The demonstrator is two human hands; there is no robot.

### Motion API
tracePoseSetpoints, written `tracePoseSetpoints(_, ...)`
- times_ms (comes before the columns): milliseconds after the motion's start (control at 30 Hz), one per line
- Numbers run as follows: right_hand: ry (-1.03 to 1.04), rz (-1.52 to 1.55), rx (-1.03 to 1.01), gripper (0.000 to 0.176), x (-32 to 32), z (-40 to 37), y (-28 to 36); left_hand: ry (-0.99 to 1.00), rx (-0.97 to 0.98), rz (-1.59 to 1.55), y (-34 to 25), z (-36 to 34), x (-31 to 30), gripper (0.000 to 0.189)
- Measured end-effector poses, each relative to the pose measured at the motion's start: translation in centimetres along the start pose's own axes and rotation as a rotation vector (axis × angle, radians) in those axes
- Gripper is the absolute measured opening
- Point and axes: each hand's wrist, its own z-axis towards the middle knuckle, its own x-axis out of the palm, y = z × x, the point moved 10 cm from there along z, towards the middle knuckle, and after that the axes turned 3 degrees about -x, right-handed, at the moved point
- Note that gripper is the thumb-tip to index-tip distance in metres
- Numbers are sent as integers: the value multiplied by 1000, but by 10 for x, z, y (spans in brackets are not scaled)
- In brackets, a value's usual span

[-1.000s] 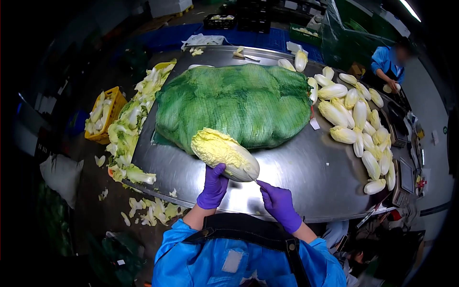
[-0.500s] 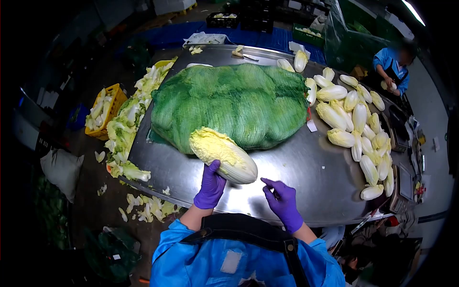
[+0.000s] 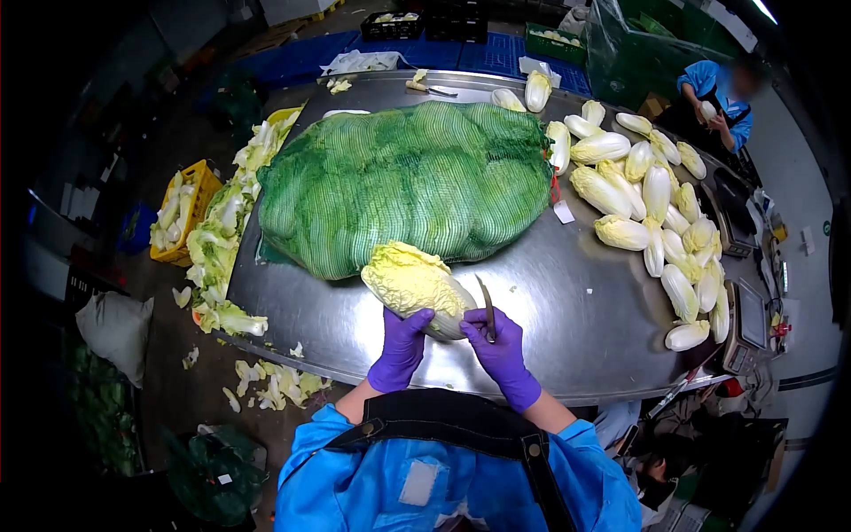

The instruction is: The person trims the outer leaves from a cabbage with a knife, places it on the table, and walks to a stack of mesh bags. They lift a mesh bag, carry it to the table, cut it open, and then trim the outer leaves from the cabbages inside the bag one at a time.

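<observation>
My left hand (image 3: 401,348), in a purple glove, holds a pale yellow cabbage (image 3: 415,285) from below at the table's near side. In my right hand (image 3: 502,353), also gloved, is a small curved knife (image 3: 487,306), its blade pointing up and away. The fingers of that hand are close to the cabbage's right end. Just beyond the cabbage lies a large green net sack (image 3: 408,182) packed with cabbages. A white tag (image 3: 563,211) hangs by red string at the sack's right end.
Many trimmed cabbages (image 3: 656,192) lie on the metal table (image 3: 567,328) at right, near a scale (image 3: 749,319). Loose leaves (image 3: 213,248) line the left edge beside a yellow crate (image 3: 197,199). Another knife (image 3: 432,89) lies at the far edge. A person (image 3: 720,97) stands at far right.
My right hand has come nearer the cabbage, and the knife's blade now shows clearly. The cabbage sits more level. The view has shifted slightly, and the other person's hands have moved up.
</observation>
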Motion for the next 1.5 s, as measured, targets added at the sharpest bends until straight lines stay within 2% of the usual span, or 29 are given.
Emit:
tracePoseSetpoints(200,94,-4,-2,14,-3,0,-4,30,-32,4,10,2,-1,68)
tracePoseSetpoints(267,140,121,144,14,-4,-4,-18,4,-98,-104,22,4,-8,66)
tracePoseSetpoints(400,99,306,229,13,-11,-7,-26,-3,-195,-281,39,9,-16,63)
tracePoseSetpoints(467,100,447,405,12,-12,-13,-34,11,-262,-403,46,9,-12,61)
tracePoseSetpoints(533,82,474,369,10,-17,-14,-37,5,-287,-468,47,11,-11,62)
tracePoseSetpoints(600,13,649,333,11,-29,-15,-42,-2,-309,-534,46,13,-9,62)
tracePoseSetpoints(667,-154,902,256,22,-48,-10,-48,29,-321,-615,40,15,-2,61)
tracePoseSetpoints(733,-232,487,210,37,-68,-5,-44,10,-316,-596,38,17,-4,59)
tracePoseSetpoints(767,-119,283,98,62,-63,4,-28,-17,-350,-517,42,18,-3,58)
tracePoseSetpoints(800,-53,246,107,77,-54,3,-23,-44,-386,-437,46,17,-2,57)
tracePoseSetpoints(833,45,217,163,80,-41,1,-27,-5,-344,-383,46,20,1,56)
tracePoseSetpoints(867,140,186,217,84,-27,-3,-31,56,-401,-372,48,15,12,53)
tracePoseSetpoints(900,125,279,166,88,-19,-5,-41,96,-431,-281,45,8,19,52)
tracePoseSetpoints(933,48,219,112,82,-25,-3,-45,142,-458,-188,42,4,27,52)
tracePoseSetpoints(1000,37,490,476,71,-32,-16,-84,263,-384,-131,36,3,40,55)
tracePoseSetpoints(1033,25,487,464,71,-36,-19,-94,310,-402,-117,36,1,49,57)
tracePoseSetpoints(1100,-230,1120,682,65,-35,-37,-141,394,-454,-120,36,-5,60,55)
tracePoseSetpoints(1133,-251,1119,666,65,-43,-35,-137,404,-481,-87,39,-7,62,54)
tracePoseSetpoints(1200,-105,1350,499,66,-46,-22,-105,385,-499,-62,47,-7,56,52)
tracePoseSetpoints(1333,-244,1347,487,67,-84,-33,-122,312,-531,34,66,-10,32,47)
tracePoseSetpoints(1500,-338,1476,428,69,-136,-37,-144,592,-528,519,47,-41,23,64)
